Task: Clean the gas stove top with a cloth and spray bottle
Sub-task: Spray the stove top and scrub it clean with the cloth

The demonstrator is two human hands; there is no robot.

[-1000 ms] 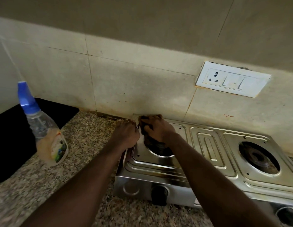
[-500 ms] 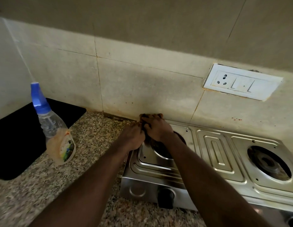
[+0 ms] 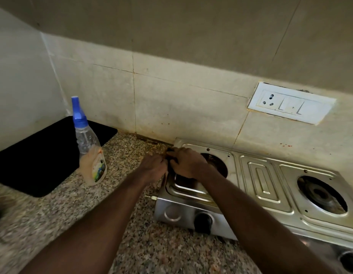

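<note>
A steel gas stove (image 3: 264,175) stands on the speckled granite counter against the tiled wall. My right hand (image 3: 186,163) lies on the stove's left rear part beside the left burner hole (image 3: 217,165), fingers curled over a dark cloth (image 3: 169,155), of which only a small bit shows. My left hand (image 3: 154,167) sits at the stove's left edge, touching the right hand, its fingers curled in at the same cloth. A clear spray bottle (image 3: 90,153) with a blue nozzle stands upright on the counter to the left, apart from both hands.
A black recessed basin (image 3: 39,155) fills the counter's left corner behind the bottle. The right burner hole (image 3: 322,194) is uncovered, and a black knob (image 3: 203,222) sits on the stove's front. A white switch socket (image 3: 290,103) is on the wall above.
Both hands with the cloth have slid left from over the left burner to the stove's left edge, uncovering more of the burner hole. The view has shifted too.
</note>
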